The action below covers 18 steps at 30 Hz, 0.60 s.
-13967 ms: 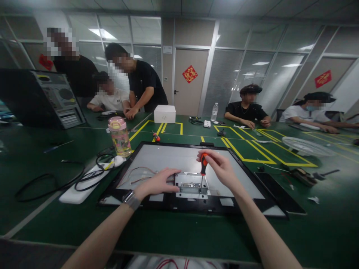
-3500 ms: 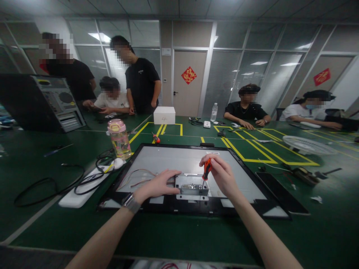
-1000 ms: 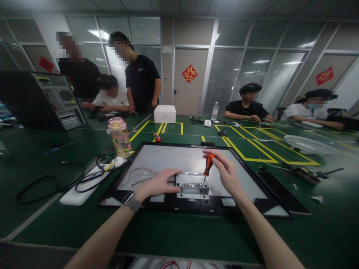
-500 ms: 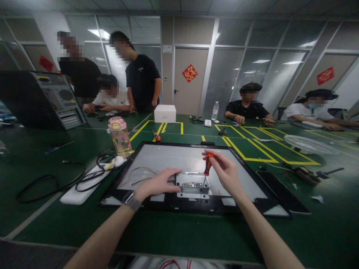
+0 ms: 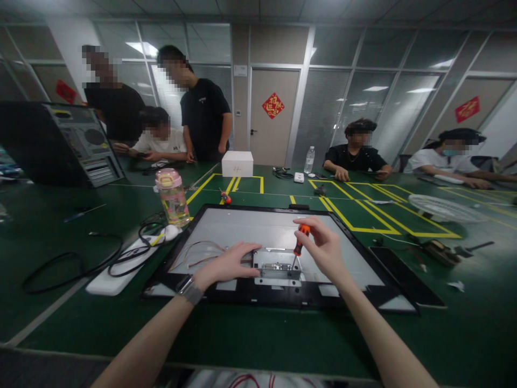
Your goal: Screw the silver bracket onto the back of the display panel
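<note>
A flat display panel (image 5: 242, 223) in a black frame lies in front of me with its pale back up. On it is a metal bracket (image 5: 278, 274) with small hardware along its middle. My right hand (image 5: 323, 243) pinches the orange-and-black handle of a screwdriver (image 5: 299, 243). The shaft points down, slightly tilted, with its tip at the right end of the bracket; the exact contact point is too small to tell. My left hand (image 5: 228, 264) lies at the bracket's left end, fingers stretched and thumb apart from them. Thin wires (image 5: 202, 253) run beside it.
Left of the panel are a pink-lidded bottle (image 5: 173, 198), a white power strip (image 5: 121, 269) with black cable, and a computer case (image 5: 60, 145). A phone-like black slab (image 5: 406, 275) lies right. A small red screwdriver (image 5: 225, 198) and white box (image 5: 237, 164) sit behind. Several people are around the table.
The screwdriver handle has tilted a little to the right and turned in my right hand, whose fingers have shifted slightly. My left hand and the panel stay put.
</note>
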Each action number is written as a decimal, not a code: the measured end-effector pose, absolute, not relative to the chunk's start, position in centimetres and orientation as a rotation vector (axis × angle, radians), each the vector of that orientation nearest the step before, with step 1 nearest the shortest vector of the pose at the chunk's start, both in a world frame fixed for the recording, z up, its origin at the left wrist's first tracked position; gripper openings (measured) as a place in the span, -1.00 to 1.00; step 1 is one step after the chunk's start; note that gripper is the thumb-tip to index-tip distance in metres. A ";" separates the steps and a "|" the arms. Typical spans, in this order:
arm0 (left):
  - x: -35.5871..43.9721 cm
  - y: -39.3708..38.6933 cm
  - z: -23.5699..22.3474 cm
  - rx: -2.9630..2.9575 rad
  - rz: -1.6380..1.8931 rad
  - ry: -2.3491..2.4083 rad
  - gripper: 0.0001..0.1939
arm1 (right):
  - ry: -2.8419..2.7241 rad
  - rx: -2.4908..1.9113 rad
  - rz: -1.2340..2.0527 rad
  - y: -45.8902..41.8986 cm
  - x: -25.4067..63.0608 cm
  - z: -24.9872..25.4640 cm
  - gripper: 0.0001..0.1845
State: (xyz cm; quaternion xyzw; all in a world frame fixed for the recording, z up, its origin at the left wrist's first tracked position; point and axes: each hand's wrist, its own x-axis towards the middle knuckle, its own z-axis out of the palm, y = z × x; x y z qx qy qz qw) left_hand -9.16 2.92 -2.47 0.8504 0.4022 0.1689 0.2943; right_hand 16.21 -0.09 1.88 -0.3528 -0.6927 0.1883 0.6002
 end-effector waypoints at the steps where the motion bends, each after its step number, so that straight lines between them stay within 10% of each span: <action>1: -9.1 2.9 -2.4 2.264 0.444 1.073 -0.29 | -1.604 -0.825 0.393 -0.1 16.2 1.9 -0.83; 18: -9.3 3.1 -2.7 2.251 0.441 1.065 -0.28 | -1.621 -0.820 0.376 -0.3 16.1 1.8 -0.72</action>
